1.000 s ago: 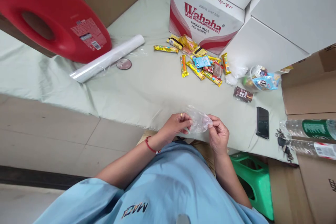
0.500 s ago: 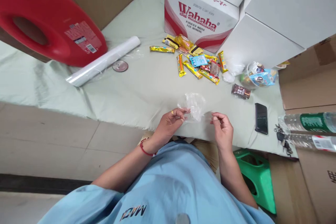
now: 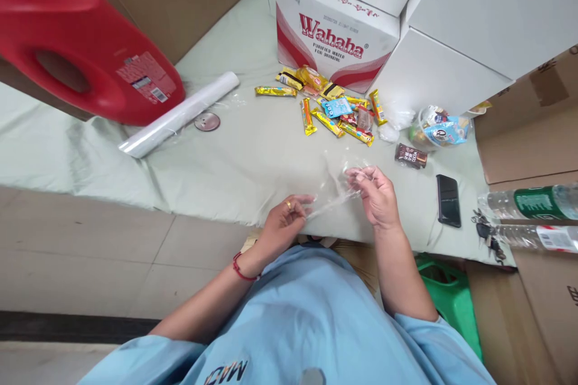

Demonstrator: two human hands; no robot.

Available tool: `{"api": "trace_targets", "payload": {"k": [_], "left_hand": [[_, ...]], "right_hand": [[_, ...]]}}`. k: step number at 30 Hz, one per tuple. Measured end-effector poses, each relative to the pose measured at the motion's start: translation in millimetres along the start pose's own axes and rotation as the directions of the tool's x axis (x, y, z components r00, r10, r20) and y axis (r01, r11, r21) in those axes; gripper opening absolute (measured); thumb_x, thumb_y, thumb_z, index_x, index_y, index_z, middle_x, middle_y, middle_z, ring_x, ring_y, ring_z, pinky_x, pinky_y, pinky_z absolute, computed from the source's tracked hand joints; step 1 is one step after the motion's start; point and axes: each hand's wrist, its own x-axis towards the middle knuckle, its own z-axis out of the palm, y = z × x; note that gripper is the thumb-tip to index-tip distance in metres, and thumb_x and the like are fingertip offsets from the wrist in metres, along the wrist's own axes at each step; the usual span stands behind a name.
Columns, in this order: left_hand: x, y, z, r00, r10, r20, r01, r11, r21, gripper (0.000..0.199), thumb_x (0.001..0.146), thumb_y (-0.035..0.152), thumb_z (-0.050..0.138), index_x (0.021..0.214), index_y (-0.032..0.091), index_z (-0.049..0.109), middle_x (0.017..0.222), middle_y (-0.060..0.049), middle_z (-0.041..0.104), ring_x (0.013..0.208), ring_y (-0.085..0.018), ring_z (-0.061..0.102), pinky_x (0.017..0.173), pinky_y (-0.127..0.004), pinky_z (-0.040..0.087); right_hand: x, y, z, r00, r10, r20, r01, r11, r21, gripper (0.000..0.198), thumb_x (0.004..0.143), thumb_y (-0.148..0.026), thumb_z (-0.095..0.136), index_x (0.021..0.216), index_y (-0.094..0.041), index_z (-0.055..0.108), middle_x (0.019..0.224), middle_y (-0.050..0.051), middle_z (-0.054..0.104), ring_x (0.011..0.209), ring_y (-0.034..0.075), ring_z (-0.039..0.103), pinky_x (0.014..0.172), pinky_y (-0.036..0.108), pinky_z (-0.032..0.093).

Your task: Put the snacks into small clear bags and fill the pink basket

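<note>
A clear, thin plastic bag point(image 3: 333, 191) is stretched between my two hands just above the table's near edge. My left hand point(image 3: 286, 218), with a ring on one finger, pinches its lower left side. With thumb and fingertips closed, my right hand point(image 3: 376, 194) grips the upper right part. Beyond the bag lies a loose pile of small wrapped snacks point(image 3: 329, 123), mostly yellow packets. A brown cocoa snack pack point(image 3: 410, 156) rests to the right, past my right hand.
Left on the table are a roll of clear bags point(image 3: 180, 114), a round brown disc point(image 3: 207, 121) and a big red jug point(image 3: 149, 81). To the right are a tub of snacks point(image 3: 440, 130), a phone point(image 3: 448, 200), keys point(image 3: 487, 234) and plastic bottles point(image 3: 535, 206). A Wahaha carton point(image 3: 334, 42) stands behind.
My right hand has moved left and forward and now grips the bag. The bag, crumpled near my left hand before, is now spread between both hands. The view has shifted slightly.
</note>
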Motion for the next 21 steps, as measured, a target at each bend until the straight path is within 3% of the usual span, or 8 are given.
{"api": "trace_targets", "payload": {"k": [4, 7, 9, 11, 14, 16, 18, 21], "left_hand": [[7, 7, -13, 0.966, -0.258, -0.029, 0.24, 0.93, -0.279, 0.032, 0.085, 0.051, 0.071, 0.091, 0.02, 0.065, 0.127, -0.014, 0.073, 0.125, -0.032, 0.067, 0.101, -0.05, 0.06], [21, 19, -23, 0.943, -0.328, -0.051, 0.294, 0.896, -0.334, 0.056, 0.089, 0.071, 0.059, 0.112, 0.02, 0.061, 0.131, -0.018, 0.071, 0.127, -0.035, 0.067, 0.098, -0.053, 0.06], [31, 27, -29, 0.951, -0.262, -0.165, 0.24, 0.961, -0.141, 0.062, 0.086, 0.07, 0.064, 0.124, 0.021, 0.058, 0.139, -0.019, 0.066, 0.134, -0.036, 0.063, 0.105, -0.055, 0.057], [40, 35, -34, 0.966, -0.067, -0.25, 0.125, 0.967, 0.221, 0.071, 0.079, 0.056, 0.078, 0.136, 0.022, 0.054, 0.151, -0.019, 0.057, 0.144, -0.037, 0.054, 0.116, -0.058, 0.048], [51, 44, -32, 0.979, 0.169, -0.115, -0.056, 0.764, 0.643, 0.09, 0.069, 0.038, 0.085, 0.149, 0.021, 0.048, 0.161, -0.017, 0.048, 0.153, -0.038, 0.042, 0.128, -0.058, 0.034], [57, 46, -25, 0.989, 0.149, -0.022, -0.085, 0.674, 0.734, 0.081, 0.071, 0.033, 0.082, 0.145, 0.018, 0.053, 0.148, -0.017, 0.06, 0.145, -0.038, 0.051, 0.123, -0.055, 0.04], [63, 44, -18, 0.998, 0.063, -0.007, -0.036, 0.647, 0.762, 0.05, 0.078, 0.032, 0.075, 0.125, 0.018, 0.064, 0.113, -0.012, 0.073, 0.117, -0.034, 0.068, 0.105, -0.05, 0.052], [69, 36, -14, 0.997, 0.006, -0.076, 0.046, 0.756, 0.653, 0.017, 0.085, 0.035, 0.067, 0.095, 0.022, 0.063, 0.071, 0.001, 0.061, 0.072, -0.022, 0.064, 0.074, -0.037, 0.054]], "right_hand": [[-7, -6, -2, 0.988, -0.048, 0.146, 0.043, 0.998, 0.034, 0.021, 0.085, -0.038, 0.076, 0.081, -0.025, 0.06, 0.121, 0.006, 0.08, 0.115, 0.026, 0.074, 0.105, 0.046, 0.057], [-15, -7, -3, 0.958, -0.091, 0.271, 0.108, 0.993, -0.047, 0.019, 0.09, -0.038, 0.073, 0.081, -0.026, 0.061, 0.132, 0.006, 0.077, 0.132, 0.028, 0.068, 0.118, 0.051, 0.049], [-21, -9, -4, 0.931, -0.111, 0.347, 0.16, 0.98, -0.115, 0.017, 0.092, -0.035, 0.071, 0.082, -0.026, 0.062, 0.138, 0.006, 0.075, 0.139, 0.028, 0.063, 0.121, 0.05, 0.046], [-25, -13, -4, 0.897, -0.133, 0.421, 0.221, 0.961, -0.168, 0.015, 0.093, -0.03, 0.07, 0.081, -0.026, 0.062, 0.144, 0.007, 0.071, 0.143, 0.028, 0.06, 0.121, 0.049, 0.045], [-30, -18, -5, 0.851, -0.153, 0.502, 0.285, 0.938, -0.198, 0.015, 0.093, -0.026, 0.068, 0.079, -0.025, 0.063, 0.15, 0.009, 0.067, 0.142, 0.029, 0.061, 0.119, 0.048, 0.047], [-32, -18, -6, 0.843, -0.157, 0.514, 0.303, 0.929, -0.213, 0.014, 0.093, -0.025, 0.068, 0.08, -0.024, 0.063, 0.15, 0.009, 0.067, 0.139, 0.028, 0.063, 0.118, 0.048, 0.048], [-33, -14, -7, 0.875, -0.17, 0.453, 0.305, 0.921, -0.243, 0.011, 0.092, -0.025, 0.069, 0.082, -0.025, 0.065, 0.147, 0.009, 0.069, 0.136, 0.028, 0.065, 0.117, 0.048, 0.048], [-35, -3, -14, 0.954, -0.205, 0.219, 0.261, 0.926, -0.271, 0.008, 0.091, -0.028, 0.071, 0.085, -0.025, 0.068, 0.14, 0.009, 0.072, 0.129, 0.026, 0.067, 0.112, 0.047, 0.053]]}}
